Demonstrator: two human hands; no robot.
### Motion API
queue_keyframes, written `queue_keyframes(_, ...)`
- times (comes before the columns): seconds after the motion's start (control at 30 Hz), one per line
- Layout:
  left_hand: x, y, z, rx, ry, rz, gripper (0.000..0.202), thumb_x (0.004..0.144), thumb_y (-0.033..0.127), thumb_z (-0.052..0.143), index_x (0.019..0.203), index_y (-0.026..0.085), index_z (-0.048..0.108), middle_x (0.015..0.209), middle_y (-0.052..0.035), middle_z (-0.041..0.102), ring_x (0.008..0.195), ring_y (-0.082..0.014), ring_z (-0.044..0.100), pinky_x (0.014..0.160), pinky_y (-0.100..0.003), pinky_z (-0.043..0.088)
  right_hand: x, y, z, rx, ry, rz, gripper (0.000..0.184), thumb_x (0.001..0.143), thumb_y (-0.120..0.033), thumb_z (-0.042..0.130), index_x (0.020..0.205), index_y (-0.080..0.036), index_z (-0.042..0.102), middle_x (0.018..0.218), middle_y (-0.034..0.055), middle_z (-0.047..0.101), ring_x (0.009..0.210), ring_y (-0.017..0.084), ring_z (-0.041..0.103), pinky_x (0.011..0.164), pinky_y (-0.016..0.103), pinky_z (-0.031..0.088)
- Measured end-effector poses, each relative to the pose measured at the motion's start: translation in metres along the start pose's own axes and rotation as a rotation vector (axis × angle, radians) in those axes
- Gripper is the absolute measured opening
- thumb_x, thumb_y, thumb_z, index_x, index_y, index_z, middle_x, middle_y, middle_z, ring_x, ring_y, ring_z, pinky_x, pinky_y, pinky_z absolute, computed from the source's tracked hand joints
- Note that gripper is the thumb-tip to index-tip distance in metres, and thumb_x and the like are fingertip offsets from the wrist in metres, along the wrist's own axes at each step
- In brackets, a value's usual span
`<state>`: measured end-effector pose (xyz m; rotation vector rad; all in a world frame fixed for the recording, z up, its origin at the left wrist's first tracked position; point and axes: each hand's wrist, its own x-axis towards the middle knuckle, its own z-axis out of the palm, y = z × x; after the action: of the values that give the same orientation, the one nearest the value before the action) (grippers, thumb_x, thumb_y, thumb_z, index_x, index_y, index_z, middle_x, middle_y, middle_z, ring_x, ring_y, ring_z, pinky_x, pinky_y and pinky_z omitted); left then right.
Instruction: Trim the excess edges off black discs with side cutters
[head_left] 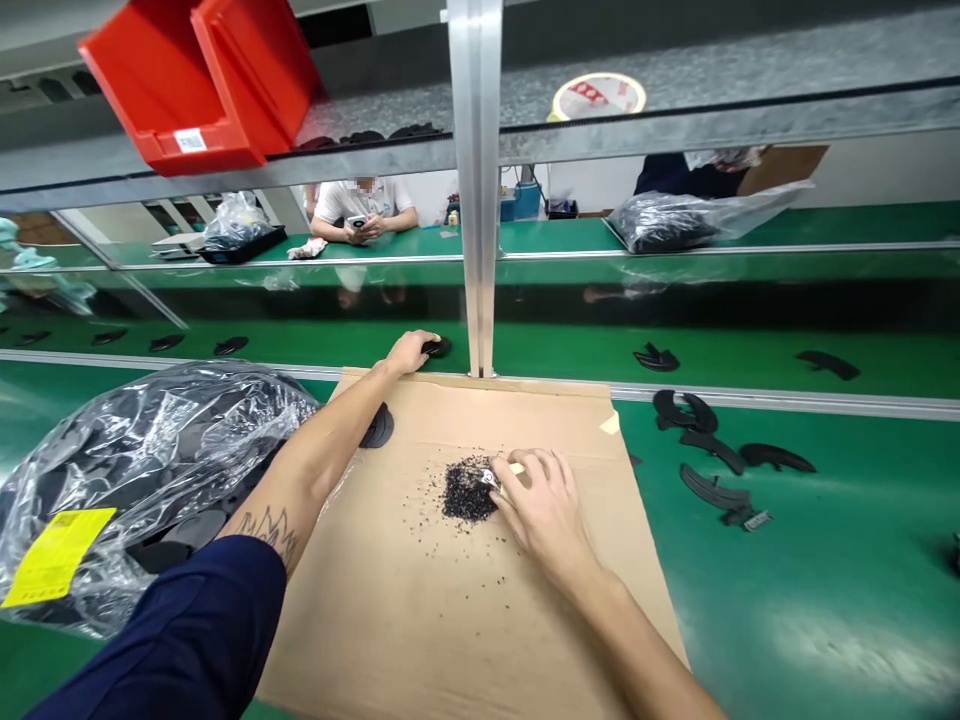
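Observation:
My left hand [410, 352] reaches out to the green strip beyond the cardboard, its fingers closed on a black plastic part [437, 347]. Over the middle of the cardboard sheet [420, 620], my right hand [541, 505] grips a small tool [489, 478] with a shiny metal end and a pale yellow piece. The exact kind of tool is not clear, since the fingers cover most of it. Just left of the tool lies a pile of small black scraps [466, 495], with loose bits scattered around. Beside my left forearm rests a round black part [379, 427].
A clear plastic bag [172, 440] of black parts lies at left. Several curved black parts [716, 490] lie at right. A metal post [478, 200] rises behind the cardboard. Overhead, a shelf holds a red bin [225, 90] and a tape roll [600, 97]. Across sits a person [365, 210] with a phone.

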<state>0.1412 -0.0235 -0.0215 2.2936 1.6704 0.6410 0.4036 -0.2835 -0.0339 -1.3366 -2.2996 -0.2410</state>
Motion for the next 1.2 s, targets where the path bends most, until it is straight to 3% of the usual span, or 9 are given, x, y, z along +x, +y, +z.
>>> queue_keyframes(0.1, 0.001, -0.004, -0.004, 0.071, -0.029, 0.014, 0.048, 0.071, 0.006, 0.061, 0.118, 0.011, 0.071, 0.129, -0.0126, 0.069, 0.124, -0.0284, 0.062, 0.113, -0.037, 0.045, -0.001, -0.001, 0.002, -0.01, -0.014, 0.018, 0.026, 0.097, -0.026, 0.055, 0.123, -0.024, 0.061, 0.114, 0.0115, 0.067, 0.109, 0.029, 0.054, 0.104, 0.051, 0.042)
queue_keyframes(0.23, -0.011, -0.012, -0.039, 0.17, -0.069, 0.002, 0.034, 0.083, 0.018, 0.053, 0.111, 0.01, 0.072, 0.114, -0.0135, 0.074, 0.104, -0.0267, 0.068, 0.097, -0.036, 0.05, 0.001, -0.003, 0.002, -0.003, -0.017, 0.003, 0.028, 0.1, -0.028, 0.051, 0.125, -0.022, 0.061, 0.112, 0.0126, 0.067, 0.107, 0.029, 0.053, 0.098, 0.046, 0.042)
queue_keyframes(0.47, -0.094, -0.023, -0.096, 0.296, -0.466, 0.063, 0.011, 0.074, 0.021, 0.065, 0.081, 0.018, 0.072, 0.079, -0.0027, 0.075, 0.074, -0.0177, 0.066, 0.069, -0.024, 0.042, 0.004, -0.003, 0.006, 0.046, 0.031, -0.043, 0.032, 0.1, -0.027, 0.051, 0.129, -0.02, 0.06, 0.104, 0.0134, 0.067, 0.097, 0.028, 0.055, 0.084, 0.04, 0.043)
queue_keyframes(0.57, -0.128, -0.02, -0.096, 0.393, -0.527, 0.135, 0.015, 0.074, 0.017, 0.065, 0.089, 0.018, 0.07, 0.09, -0.0052, 0.075, 0.079, -0.0182, 0.066, 0.068, -0.024, 0.042, 0.003, -0.003, 0.009, 0.082, 0.051, -0.076, 0.035, 0.098, -0.022, 0.051, 0.132, -0.019, 0.06, 0.102, 0.0133, 0.068, 0.097, 0.029, 0.056, 0.083, 0.04, 0.045)
queue_keyframes(0.67, -0.15, -0.012, -0.093, 0.41, -0.401, 0.13, 0.014, 0.083, 0.014, 0.058, 0.092, 0.016, 0.067, 0.1, -0.0091, 0.073, 0.091, -0.021, 0.067, 0.075, -0.026, 0.045, 0.002, -0.003, 0.01, 0.157, 0.078, -0.096, 0.039, 0.096, -0.017, 0.05, 0.133, -0.018, 0.06, 0.102, 0.0135, 0.069, 0.095, 0.029, 0.059, 0.079, 0.04, 0.049)
queue_keyframes(0.8, -0.183, 0.021, -0.082, 0.033, -0.204, 0.167, 0.014, 0.092, 0.019, 0.054, 0.098, 0.014, 0.066, 0.098, -0.0096, 0.07, 0.091, -0.0201, 0.066, 0.082, -0.03, 0.05, 0.004, -0.01, 0.007, 0.402, 0.164, -0.166, 0.042, 0.095, -0.013, 0.052, 0.137, -0.02, 0.058, 0.095, 0.0104, 0.069, 0.087, 0.025, 0.063, 0.075, 0.037, 0.052)
queue_keyframes(0.9, -0.217, 0.061, -0.065, -0.378, -0.311, 0.252, 0.015, 0.095, 0.025, 0.057, 0.098, 0.015, 0.067, 0.093, -0.0066, 0.07, 0.084, -0.0165, 0.066, 0.075, -0.026, 0.051, 0.006, -0.021, 0.0, 0.54, 0.219, -0.203, 0.037, 0.092, -0.019, 0.065, 0.129, -0.021, 0.063, 0.096, 0.0112, 0.068, 0.088, 0.024, 0.066, 0.073, 0.035, 0.054)
queue_keyframes(1.03, -0.248, 0.092, -0.045, -0.572, -0.417, 0.233, 0.018, 0.098, 0.023, 0.052, 0.101, 0.015, 0.067, 0.093, -0.0065, 0.071, 0.078, -0.0143, 0.065, 0.068, -0.022, 0.05, 0.007, -0.035, -0.007, 0.783, 0.102, -0.245, 0.017, 0.094, -0.02, 0.062, 0.109, -0.022, 0.07, 0.096, 0.0097, 0.07, 0.084, 0.02, 0.068, 0.07, 0.031, 0.054)
queue_keyframes(1.2, -0.255, 0.051, -0.069, 0.109, -0.353, 0.059, 0.025, 0.102, 0.028, 0.048, 0.092, 0.014, 0.066, 0.095, -0.0108, 0.071, 0.093, -0.0234, 0.068, 0.087, -0.033, 0.052, 0.008, -0.04, -0.009, 0.926, -0.001, 0.184, 0.023, 0.093, -0.04, 0.064, 0.08, -0.022, 0.06, 0.073, 0.001, 0.06, 0.066, 0.017, 0.057, 0.063, 0.029, 0.047)
